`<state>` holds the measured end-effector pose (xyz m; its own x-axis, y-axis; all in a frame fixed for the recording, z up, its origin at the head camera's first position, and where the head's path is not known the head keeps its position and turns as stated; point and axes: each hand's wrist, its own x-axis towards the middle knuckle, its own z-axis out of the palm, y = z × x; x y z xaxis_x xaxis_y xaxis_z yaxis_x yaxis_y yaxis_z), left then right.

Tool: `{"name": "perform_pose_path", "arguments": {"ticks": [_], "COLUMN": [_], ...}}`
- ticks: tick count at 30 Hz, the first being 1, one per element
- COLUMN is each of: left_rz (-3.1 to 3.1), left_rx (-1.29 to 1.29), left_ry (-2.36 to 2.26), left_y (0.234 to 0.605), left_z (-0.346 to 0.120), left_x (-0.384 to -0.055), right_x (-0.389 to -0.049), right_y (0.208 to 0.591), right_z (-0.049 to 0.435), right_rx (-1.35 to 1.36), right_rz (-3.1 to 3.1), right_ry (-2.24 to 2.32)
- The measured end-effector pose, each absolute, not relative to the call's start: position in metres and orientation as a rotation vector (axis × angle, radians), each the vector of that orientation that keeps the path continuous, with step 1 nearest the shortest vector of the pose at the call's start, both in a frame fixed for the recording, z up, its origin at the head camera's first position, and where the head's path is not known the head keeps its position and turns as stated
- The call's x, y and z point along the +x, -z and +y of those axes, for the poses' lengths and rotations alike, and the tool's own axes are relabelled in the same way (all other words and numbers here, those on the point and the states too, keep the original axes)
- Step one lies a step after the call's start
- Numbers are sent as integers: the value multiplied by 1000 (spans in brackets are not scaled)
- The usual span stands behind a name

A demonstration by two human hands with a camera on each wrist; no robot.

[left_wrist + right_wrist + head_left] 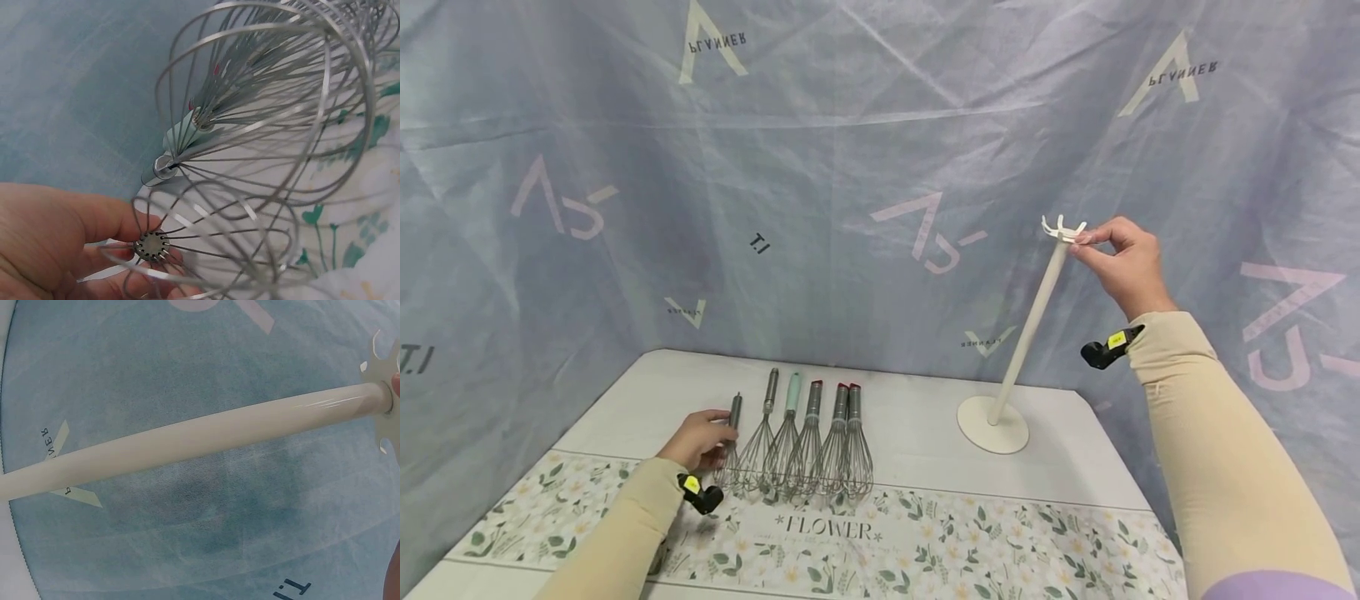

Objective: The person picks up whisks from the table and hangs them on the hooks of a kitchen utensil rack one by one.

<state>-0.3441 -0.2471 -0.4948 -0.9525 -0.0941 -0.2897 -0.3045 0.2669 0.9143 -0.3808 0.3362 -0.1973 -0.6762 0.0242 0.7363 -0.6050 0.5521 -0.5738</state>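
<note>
At the left end of a row of whisks, my left hand (698,439) holds a small wire whisk (736,407) by its dark handle. In the left wrist view, thumb and fingers wrap the handle just behind its round wire collar (152,246). On the right, my right hand (1126,260) pinches the hooked top (1060,229) of a tall white stand (1033,329). Its round base (977,423) rests on the table. The right wrist view shows mostly the pole (206,439), with only a bit of the fingers at the edge.
Several whisks lie side by side with handles pointing to the back, among them one with a mint-green handle (793,392) and one with a red-tipped grey handle (814,400). A floral cloth band (955,542) crosses the white table (917,425). Grey-blue fabric (820,167) hangs behind.
</note>
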Motion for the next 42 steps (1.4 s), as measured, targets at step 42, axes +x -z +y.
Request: {"name": "perform_pose_path", "arguments": {"ticks": [42], "left_rz": [2604], "left_rx": [-191], "left_ry": [-1669], "left_y": [408], "left_z": [-222], "left_x": [-373], "right_x": [-381], "right_y": [198], "right_z": [338], "right_rx": [458], "right_rz": [-2064], "right_ry": [-1109]}}
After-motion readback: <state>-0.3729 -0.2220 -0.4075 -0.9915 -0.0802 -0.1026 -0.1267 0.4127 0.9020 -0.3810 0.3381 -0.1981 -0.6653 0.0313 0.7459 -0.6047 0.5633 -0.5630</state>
